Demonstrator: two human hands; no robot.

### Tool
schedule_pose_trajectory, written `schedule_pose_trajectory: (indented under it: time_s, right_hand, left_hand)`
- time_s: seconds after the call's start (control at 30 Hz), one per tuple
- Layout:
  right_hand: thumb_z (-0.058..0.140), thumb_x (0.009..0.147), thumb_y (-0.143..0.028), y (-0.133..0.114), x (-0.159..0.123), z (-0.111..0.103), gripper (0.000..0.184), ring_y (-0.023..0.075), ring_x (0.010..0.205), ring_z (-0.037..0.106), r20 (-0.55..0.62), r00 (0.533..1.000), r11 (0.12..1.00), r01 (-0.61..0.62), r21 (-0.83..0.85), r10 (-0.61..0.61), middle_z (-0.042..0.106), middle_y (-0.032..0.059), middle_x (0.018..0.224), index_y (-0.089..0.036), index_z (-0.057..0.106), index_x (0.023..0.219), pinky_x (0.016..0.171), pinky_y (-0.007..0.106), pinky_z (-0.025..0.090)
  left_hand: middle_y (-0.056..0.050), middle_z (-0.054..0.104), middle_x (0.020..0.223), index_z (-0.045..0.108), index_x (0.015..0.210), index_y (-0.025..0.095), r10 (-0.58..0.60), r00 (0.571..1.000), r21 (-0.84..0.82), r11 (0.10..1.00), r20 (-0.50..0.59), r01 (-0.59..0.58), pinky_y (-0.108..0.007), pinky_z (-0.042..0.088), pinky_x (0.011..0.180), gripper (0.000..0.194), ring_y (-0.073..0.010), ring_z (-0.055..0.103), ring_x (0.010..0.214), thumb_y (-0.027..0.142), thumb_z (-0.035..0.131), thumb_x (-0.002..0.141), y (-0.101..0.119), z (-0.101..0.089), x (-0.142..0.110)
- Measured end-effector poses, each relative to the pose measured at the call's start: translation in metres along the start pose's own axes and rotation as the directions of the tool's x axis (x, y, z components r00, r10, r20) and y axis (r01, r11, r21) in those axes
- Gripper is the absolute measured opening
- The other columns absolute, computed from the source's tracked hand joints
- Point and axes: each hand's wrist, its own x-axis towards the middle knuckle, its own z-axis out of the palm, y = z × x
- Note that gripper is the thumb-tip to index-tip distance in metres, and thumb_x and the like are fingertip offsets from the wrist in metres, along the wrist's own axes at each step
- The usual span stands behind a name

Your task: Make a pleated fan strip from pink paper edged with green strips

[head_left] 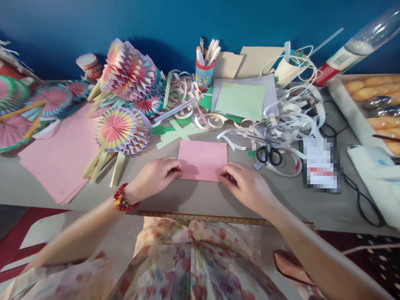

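A pink sheet of paper [202,157] lies on the grey table in front of me, with a narrow fold along its near edge. My left hand [159,176] pinches the near left corner between thumb and fingers. At the near right corner, my right hand [242,179] pinches the paper the same way. A red bead bracelet circles my left wrist. Black-handled scissors [268,155] rest to the right, beyond my right hand. Folded paper fans on stick handles, one with a pink and yellow face [117,127], lie left of my left hand.
Larger pink sheets [62,154] are stacked at the left. Curled paper strips [287,106] spread across the back, around a pale green sheet [240,100]. A pen cup [204,73] stands by the blue wall. At the right are a phone [321,164], a black cable and a box of bread-like items [340,98].
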Motion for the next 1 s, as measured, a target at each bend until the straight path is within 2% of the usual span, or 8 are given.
schedule_pose_trajectory:
  time_s: [0.23,0.4,0.73,1.0]
  right_hand:
    - [0.055,0.091,-0.018,-0.0012,0.0034,-0.0004,0.008,0.0155,0.069,0.057,-0.003,1.0,0.999,0.024,-0.034,-0.024,0.066,0.0015,0.081,-0.022,0.056,0.084,0.063,0.027,0.037]
    - [0.056,0.09,-0.018,0.0002,0.0028,0.0013,0.007,0.0158,0.069,0.058,-0.012,1.0,0.999,0.013,-0.041,-0.013,0.066,0.0018,0.082,-0.022,0.056,0.084,0.064,0.027,0.038]
    - [0.058,0.088,-0.016,0.0005,0.0034,0.0013,0.006,0.0153,0.069,0.059,-0.001,1.0,0.999,0.005,-0.036,-0.005,0.067,0.0015,0.082,-0.021,0.056,0.085,0.062,0.026,0.038]
    - [0.057,0.087,-0.016,0.0007,0.0045,0.0002,0.007,0.0151,0.069,0.058,0.008,1.0,0.999,-0.002,-0.04,0.003,0.066,0.0006,0.081,-0.022,0.056,0.084,0.062,0.026,0.037]
  left_hand:
    - [0.0,0.061,0.083,0.058,0.084,0.019,0.019,1.0,-0.001,1.0,-0.018,-0.019,-0.024,0.038,0.067,0.015,-0.0137,0.057,0.074,0.022,0.051,0.096,0.0013,0.0023,-0.0024]
    - [0.001,0.062,0.083,0.058,0.085,0.019,0.048,0.999,0.007,0.999,-0.021,-0.048,-0.024,0.038,0.068,0.013,-0.0145,0.058,0.077,0.02,0.051,0.096,0.0012,0.0028,-0.0032]
    - [0.0,0.063,0.086,0.059,0.087,0.019,0.035,0.999,0.009,0.999,-0.012,-0.035,-0.025,0.038,0.07,0.012,-0.0149,0.058,0.076,0.021,0.052,0.096,0.0037,0.0021,-0.0027]
    - [-0.001,0.063,0.087,0.059,0.087,0.019,0.047,0.999,0.03,0.998,-0.003,-0.047,-0.025,0.039,0.07,0.017,-0.0159,0.059,0.079,0.023,0.048,0.098,0.0009,0.0042,-0.0028]
